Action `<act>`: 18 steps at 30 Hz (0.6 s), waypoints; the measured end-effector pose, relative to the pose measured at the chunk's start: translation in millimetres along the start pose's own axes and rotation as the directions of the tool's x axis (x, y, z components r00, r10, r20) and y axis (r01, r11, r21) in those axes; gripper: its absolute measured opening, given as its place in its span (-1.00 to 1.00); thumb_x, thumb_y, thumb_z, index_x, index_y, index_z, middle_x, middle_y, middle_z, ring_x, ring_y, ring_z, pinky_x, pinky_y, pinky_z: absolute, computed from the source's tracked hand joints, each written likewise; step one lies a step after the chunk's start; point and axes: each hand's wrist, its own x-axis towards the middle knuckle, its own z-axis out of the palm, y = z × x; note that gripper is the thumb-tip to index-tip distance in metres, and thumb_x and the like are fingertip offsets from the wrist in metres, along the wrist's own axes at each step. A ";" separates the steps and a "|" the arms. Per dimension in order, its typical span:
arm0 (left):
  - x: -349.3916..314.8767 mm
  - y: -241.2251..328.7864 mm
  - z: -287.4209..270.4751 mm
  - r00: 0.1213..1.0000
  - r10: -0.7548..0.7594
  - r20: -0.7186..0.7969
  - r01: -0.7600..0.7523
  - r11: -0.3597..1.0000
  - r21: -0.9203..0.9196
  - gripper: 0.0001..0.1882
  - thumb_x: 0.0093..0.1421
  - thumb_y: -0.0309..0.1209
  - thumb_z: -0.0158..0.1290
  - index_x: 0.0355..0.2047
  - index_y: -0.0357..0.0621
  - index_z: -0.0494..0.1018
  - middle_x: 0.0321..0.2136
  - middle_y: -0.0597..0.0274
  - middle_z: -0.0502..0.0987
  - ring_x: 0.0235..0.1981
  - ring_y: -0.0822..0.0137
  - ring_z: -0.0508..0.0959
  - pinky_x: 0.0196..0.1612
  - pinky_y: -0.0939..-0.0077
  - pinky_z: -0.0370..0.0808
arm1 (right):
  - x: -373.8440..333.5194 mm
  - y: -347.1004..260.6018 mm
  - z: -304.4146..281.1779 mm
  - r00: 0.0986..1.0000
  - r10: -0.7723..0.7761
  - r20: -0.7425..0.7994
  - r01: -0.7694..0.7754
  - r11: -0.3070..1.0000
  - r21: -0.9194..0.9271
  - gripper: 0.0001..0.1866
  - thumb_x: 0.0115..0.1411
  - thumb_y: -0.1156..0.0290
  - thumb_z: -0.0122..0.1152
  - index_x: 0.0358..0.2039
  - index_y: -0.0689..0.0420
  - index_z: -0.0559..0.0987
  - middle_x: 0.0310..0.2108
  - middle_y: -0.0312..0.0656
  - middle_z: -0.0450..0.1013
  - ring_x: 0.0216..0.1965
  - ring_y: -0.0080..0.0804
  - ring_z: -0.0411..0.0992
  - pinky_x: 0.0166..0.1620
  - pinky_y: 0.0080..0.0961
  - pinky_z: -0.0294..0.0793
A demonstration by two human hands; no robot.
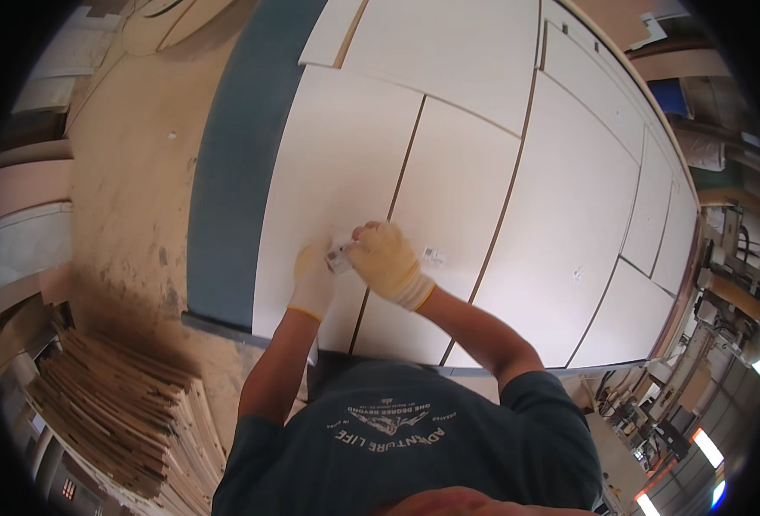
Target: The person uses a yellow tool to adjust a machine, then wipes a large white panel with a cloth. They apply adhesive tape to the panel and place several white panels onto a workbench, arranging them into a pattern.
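Note:
My right hand (388,265), in a pale yellow work glove with a white cuff, is closed on a small white printed label (339,259) at its fingertips. The label's edge reaches toward my left hand (313,279), which wears a matching glove. The left fingers blur into the pale board, so their grip is unclear. Both hands are above a white cut panel (328,138), close to a dark gap between pieces. Another printed label (434,255) sits on the neighbouring white panel (466,181), right of my right hand.
More white cut panels (569,181) extend right; one bears a label (578,273). A dark blue-green strip (229,189) borders the panels at left, beside the brown floor (130,198). Thin board offcuts (122,413) are stacked at lower left. Assorted equipment (655,430) stands at lower right.

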 end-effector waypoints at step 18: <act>0.5 8.9 12.2 0.998 -0.034 0.061 0.020 0.977 0.210 -0.60 0.47 -0.14 -0.08 0.08 -0.16 0.47 -0.02 0.14 0.57 0.02 0.15 0.59 0.08 0.19 0.57 | 75.3 162.8 -17.0 0.985 0.102 -0.140 -0.099 0.995 0.024 -0.92 0.21 0.40 0.27 -0.30 0.09 0.59 -0.39 -0.12 0.50 -0.25 -0.04 0.53 -0.16 -0.17 0.54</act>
